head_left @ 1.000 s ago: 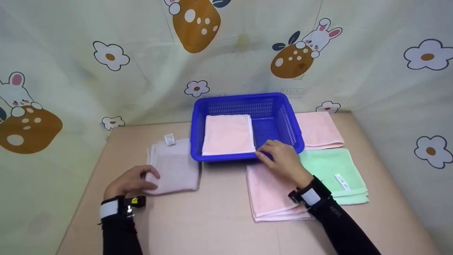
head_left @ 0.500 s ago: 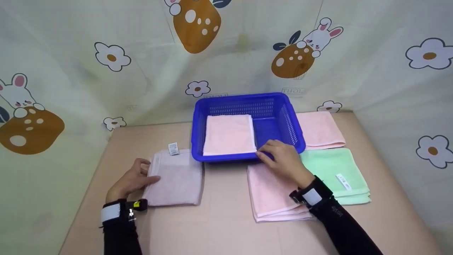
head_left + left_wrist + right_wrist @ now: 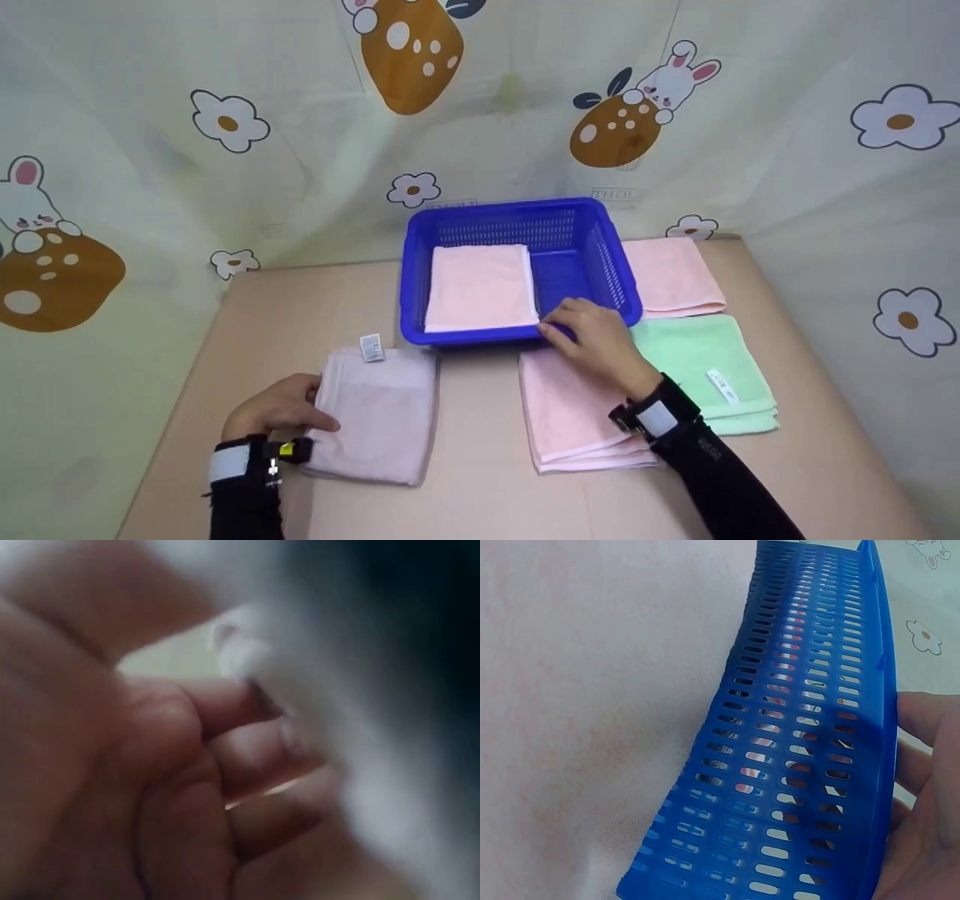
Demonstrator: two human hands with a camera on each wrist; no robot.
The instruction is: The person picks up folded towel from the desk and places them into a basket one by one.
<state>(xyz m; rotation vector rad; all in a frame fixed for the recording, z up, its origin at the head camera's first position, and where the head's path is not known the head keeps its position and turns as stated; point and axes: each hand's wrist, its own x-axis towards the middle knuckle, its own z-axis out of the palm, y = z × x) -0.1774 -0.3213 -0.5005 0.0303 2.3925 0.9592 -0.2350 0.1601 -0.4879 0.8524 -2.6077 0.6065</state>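
A folded lavender-grey towel [image 3: 379, 420] with a white label lies at the left front of the table. My left hand [image 3: 281, 405] pinches its left edge, thumb on top and the other fingers tucked behind the edge. In the left wrist view, curled fingers [image 3: 255, 757] meet the blurred pale cloth. My right hand [image 3: 596, 341] grips the front rim of a blue plastic basket [image 3: 420, 337] near its right corner. The right wrist view has the slotted basket wall [image 3: 795, 742] with fingers over its rim. Inside the basket, a folded pink towel [image 3: 480, 289] covers the left side.
Under my right forearm lies a folded pink towel stack [image 3: 577, 420]. A folded green towel [image 3: 705, 367] with a white label is right of it, and another pink towel [image 3: 671, 277] sits beside the basket. A patterned curtain [image 3: 315, 150] stands behind the table [image 3: 480, 502].
My left hand has drawn the lavender-grey towel toward the front edge, out from beside the basket, and has closed its pinch on the left edge. The right hand stays on the rim.
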